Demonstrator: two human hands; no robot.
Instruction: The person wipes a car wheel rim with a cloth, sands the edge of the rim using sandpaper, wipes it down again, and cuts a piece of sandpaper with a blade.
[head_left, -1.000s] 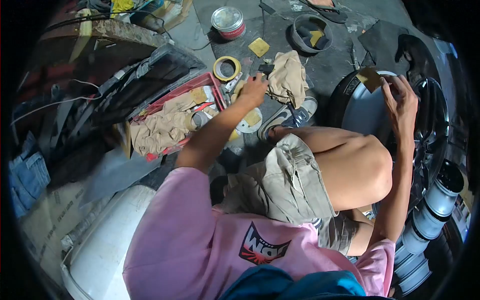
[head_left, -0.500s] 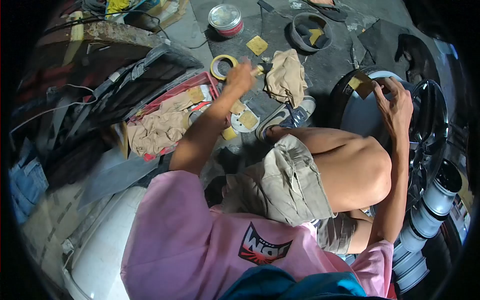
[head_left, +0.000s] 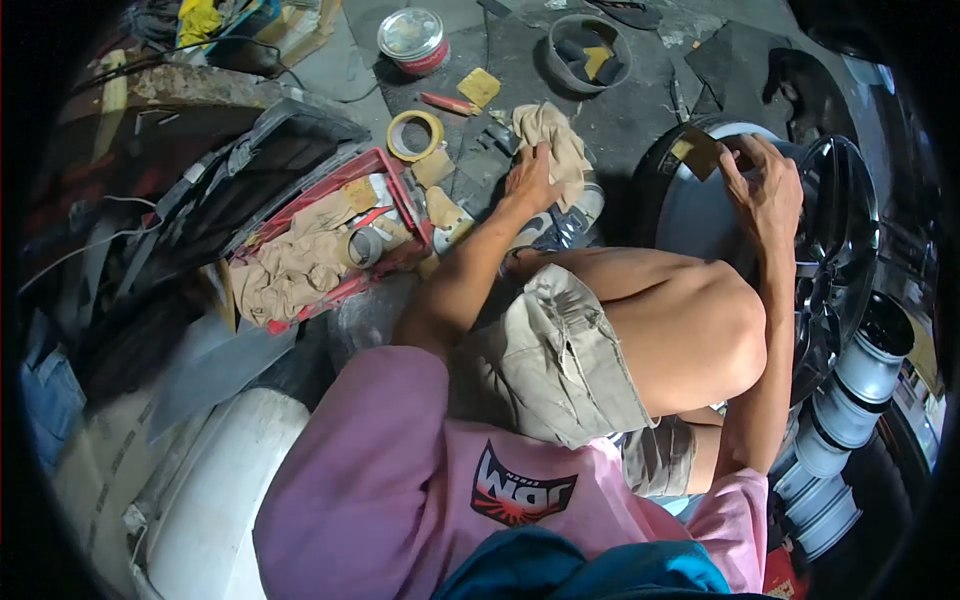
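My left hand [head_left: 532, 185] is on the crumpled tan cloth [head_left: 555, 145], its fingers closed at the cloth's near left edge. In my right hand [head_left: 765, 190], a small brown and yellow sheet [head_left: 697, 152] is pinched between thumb and fingers, above the silver rim [head_left: 690, 215] of a wheel. A roll of yellow tape [head_left: 414, 136] lies left of the cloth, with a yellowish pad [head_left: 433, 167] beside it. Beyond them are a red slim tool [head_left: 450, 103] and a yellow square pad [head_left: 480, 88].
A red tray [head_left: 405, 190] at the left holds cloth and a grey tape roll. Farther off stand a lidded tin [head_left: 412, 42] and a round tub [head_left: 588, 55] with dark and yellow pieces. A spoked black wheel [head_left: 835, 250] stands at the right.
My left hand has moved from beside the yellow tape roll onto the tan cloth. The red slim tool now shows near the tape. The whole view has shifted; my right hand still holds the sheet.
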